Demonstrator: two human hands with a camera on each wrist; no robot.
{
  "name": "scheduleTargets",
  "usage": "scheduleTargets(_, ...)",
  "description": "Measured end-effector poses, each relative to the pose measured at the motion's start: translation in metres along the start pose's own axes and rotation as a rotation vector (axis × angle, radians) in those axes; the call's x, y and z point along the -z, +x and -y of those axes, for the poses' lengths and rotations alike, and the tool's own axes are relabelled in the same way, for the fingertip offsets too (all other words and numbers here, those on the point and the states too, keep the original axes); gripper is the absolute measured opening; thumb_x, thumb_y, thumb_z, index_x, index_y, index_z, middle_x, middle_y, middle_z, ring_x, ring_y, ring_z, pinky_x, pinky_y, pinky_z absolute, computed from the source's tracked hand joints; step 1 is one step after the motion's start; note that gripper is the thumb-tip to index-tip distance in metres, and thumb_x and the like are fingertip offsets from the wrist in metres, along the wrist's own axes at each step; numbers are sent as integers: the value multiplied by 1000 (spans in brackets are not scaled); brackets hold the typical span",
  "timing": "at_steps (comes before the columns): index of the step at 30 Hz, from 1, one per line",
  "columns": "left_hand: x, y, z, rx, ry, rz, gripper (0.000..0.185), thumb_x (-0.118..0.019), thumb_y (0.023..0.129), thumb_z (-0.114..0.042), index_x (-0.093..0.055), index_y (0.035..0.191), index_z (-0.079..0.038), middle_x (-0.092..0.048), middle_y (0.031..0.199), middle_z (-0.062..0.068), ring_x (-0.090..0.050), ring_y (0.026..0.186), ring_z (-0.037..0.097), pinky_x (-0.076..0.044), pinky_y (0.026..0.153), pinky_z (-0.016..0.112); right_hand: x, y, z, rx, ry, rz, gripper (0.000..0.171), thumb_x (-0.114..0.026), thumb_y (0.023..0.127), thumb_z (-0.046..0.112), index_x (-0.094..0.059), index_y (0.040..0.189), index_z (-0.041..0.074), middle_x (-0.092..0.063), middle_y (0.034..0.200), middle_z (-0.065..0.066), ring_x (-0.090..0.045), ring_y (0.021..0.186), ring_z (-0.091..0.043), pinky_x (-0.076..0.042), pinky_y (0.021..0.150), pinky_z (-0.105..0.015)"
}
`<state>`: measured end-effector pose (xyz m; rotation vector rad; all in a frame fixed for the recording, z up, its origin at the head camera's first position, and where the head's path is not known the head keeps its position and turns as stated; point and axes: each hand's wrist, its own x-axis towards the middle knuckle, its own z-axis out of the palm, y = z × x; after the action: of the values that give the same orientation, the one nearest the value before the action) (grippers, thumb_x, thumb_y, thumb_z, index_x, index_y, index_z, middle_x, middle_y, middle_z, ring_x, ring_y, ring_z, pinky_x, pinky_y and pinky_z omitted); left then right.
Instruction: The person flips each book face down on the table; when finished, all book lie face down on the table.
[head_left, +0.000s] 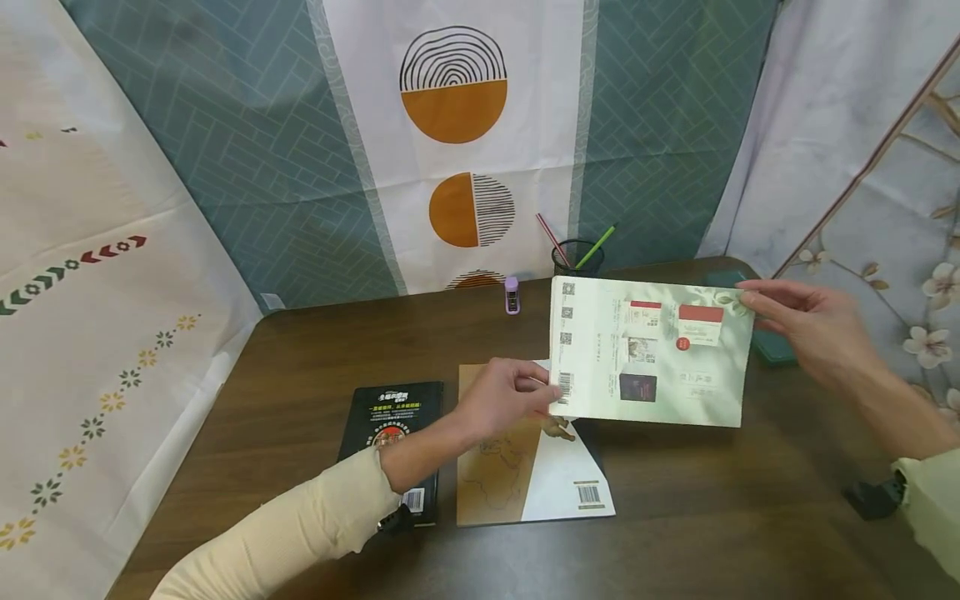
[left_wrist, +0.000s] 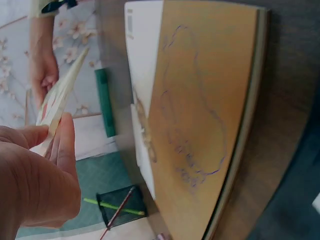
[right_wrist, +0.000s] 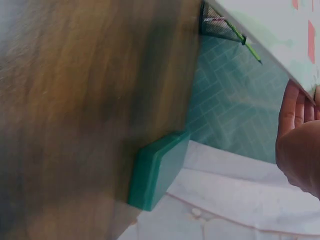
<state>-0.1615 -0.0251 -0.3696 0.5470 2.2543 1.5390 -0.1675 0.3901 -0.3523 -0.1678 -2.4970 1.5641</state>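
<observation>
A thin pale-green book (head_left: 600, 375) is held up over the table, its printed cover with barcode and small pictures facing the head camera. My left hand (head_left: 506, 396) pinches its lower left corner between thumb and fingers; the left wrist view shows the book (left_wrist: 62, 95) nearly edge-on. At the upper right corner, my right hand (head_left: 813, 321) pinches it too, thumb in front and fingers behind. Below lies a brown and white book (head_left: 495, 467) with pen scribbles, partly covered by the left hand and the raised book. Left of that is a black book (head_left: 431, 417), partly under the left forearm.
A black mesh pen cup (head_left: 588, 258) with a red and a green pencil stands at the back, partly behind the raised book. Left of it is a small purple item (head_left: 512, 296). A green box (right_wrist: 160, 170) sits near the right table edge. Patterned cloths hang around the table.
</observation>
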Motion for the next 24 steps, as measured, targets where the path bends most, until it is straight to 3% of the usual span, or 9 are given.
scheduleTargets(5, -5, -3, 6, 63, -2, 54, 23, -76, 101, -19, -78, 117, -1, -80, 92, 4, -79, 86, 33, -61, 82, 38, -10, 7, 10, -34, -34, -17, 56, -75, 96, 49, -71, 138, 13, -66, 112, 27, -62, 103, 3, -54, 77, -10)
scheduleTargets(11, -14, -8, 9, 135, -94, 120, 19, -75, 101, -15, -79, 112, 0, -79, 89, 8, -79, 85, 30, -63, 81, 33, -20, 14, 17, -8, -36, -13, 60, -76, 97, 47, -69, 141, 7, -66, 109, 28, -63, 101, 1, -55, 78, -12)
scheduleTargets(17, -30, -12, 13, 178, -187, 156, 14, -73, 102, -12, -78, 105, 1, -79, 89, 10, -79, 88, 32, -64, 79, 33, -29, 21, 24, -13, -23, 22, 57, -75, 99, 44, -70, 141, 7, -66, 108, 28, -62, 103, -2, -56, 78, -16)
scheduleTargets(24, -48, -15, 18, 223, -290, 174, 21, -68, 105, -12, -78, 109, 6, -79, 92, 13, -79, 86, 23, -64, 77, 33, -44, 29, 34, -21, -11, 14, 41, -78, 98, 40, -78, 130, 14, -65, 112, 18, -61, 99, -9, -56, 77, -20)
